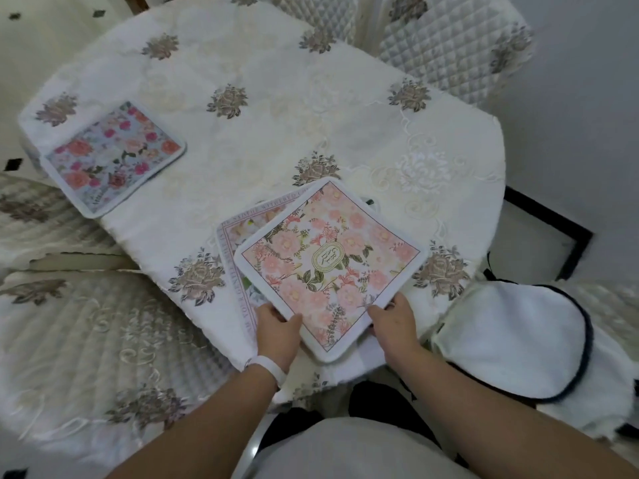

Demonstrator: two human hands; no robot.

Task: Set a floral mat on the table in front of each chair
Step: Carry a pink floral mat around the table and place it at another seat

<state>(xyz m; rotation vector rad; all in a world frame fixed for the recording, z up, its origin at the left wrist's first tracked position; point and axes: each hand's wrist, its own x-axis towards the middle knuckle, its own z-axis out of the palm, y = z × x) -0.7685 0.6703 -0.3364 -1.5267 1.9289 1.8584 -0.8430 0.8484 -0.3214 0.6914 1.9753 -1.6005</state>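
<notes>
A pink floral mat [328, 264] with a white border lies tilted at the near edge of the table [276, 108]. My left hand [276, 326] grips its near left edge and my right hand [392, 319] grips its near right edge. Under it lies another mat [238, 243] with a lettered border, mostly hidden. A blue floral mat [114, 157] rests flat at the table's left edge, in front of a quilted chair [38, 216].
The table wears a cream cloth with embroidered flowers. Quilted chairs stand at the near left [86, 340], far right [449, 46] and near right. A white cushion with dark piping [515, 344] sits on the near right chair.
</notes>
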